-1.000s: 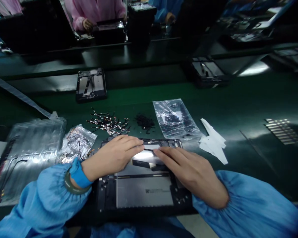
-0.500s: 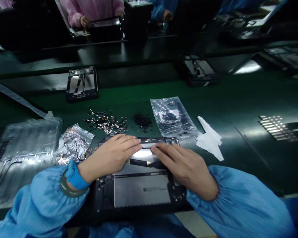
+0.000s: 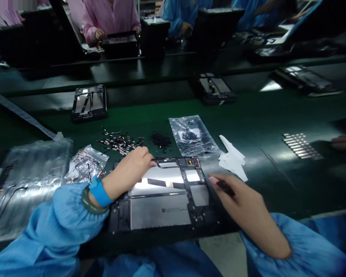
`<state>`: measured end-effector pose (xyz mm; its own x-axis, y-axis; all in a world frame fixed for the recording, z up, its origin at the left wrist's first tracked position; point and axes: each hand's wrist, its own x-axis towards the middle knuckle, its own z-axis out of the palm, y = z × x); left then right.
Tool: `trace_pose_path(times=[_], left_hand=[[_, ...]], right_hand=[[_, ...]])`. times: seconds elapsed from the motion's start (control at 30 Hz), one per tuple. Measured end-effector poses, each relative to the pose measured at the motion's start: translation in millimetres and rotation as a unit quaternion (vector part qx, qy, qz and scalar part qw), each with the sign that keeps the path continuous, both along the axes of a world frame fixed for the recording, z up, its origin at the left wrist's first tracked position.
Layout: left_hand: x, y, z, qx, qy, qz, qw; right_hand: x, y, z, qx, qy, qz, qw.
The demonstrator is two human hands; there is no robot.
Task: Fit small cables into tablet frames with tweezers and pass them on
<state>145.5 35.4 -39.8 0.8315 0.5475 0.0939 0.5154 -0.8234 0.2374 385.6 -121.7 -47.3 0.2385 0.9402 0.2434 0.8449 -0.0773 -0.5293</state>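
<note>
An opened tablet-like device (image 3: 161, 213) lies before me, with silver plates inside a black frame. My left hand (image 3: 132, 165) rests on its upper left edge, fingers curled together by a thin black cable (image 3: 168, 166); whether they pinch anything is hidden. Just off the device's right side, my right hand (image 3: 233, 196) is closed on a small dark object (image 3: 225, 187), too blurred to name. Beyond the device lie a heap of short cables (image 3: 119, 141), a pile of small black pieces (image 3: 160, 141) and a clear bag (image 3: 192, 135) of dark parts.
White paper pieces (image 3: 233, 159), thin rods (image 3: 278, 167) and metallic strips (image 3: 301, 146) lie rightward. At left are a clear tray (image 3: 37, 181) and a silvery bag (image 3: 88, 163). Similar devices (image 3: 89, 104) stand farther back. Another person's hand (image 3: 344, 142) enters at the right edge.
My right hand has left the device's top edge and moved right, now with a dark object in it. My left hand has shifted slightly up and left, its fingers more curled. The camera view has shifted.
</note>
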Motion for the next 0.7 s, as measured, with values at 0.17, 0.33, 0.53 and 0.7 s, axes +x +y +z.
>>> trace_pose_path(times=[0.17, 0.33, 0.53, 0.7], left_hand=[[-5.5, 10.0, 24.9, -0.01, -0.077, 0.129, 0.989], [-28.6, 27.1, 49.3, -0.374, -0.249, 0.276, 0.85], [-24.9, 15.6, 50.2, -0.756, -0.157, 0.168, 0.612], [-9.8, -6.9, 39.3, -0.867, -0.028, 0.069, 0.493]], right_hand=[[-2.5, -12.7, -11.7, -0.095, 0.188, -0.071, 0.975], [-6.0, -20.8, -12.4, -0.106, 0.328, -0.098, 0.933], [-4.6, -11.4, -5.7, -0.132, 0.305, -0.114, 0.936], [-0.7, -9.1, -7.1, -0.247, 0.307, -0.073, 0.916]])
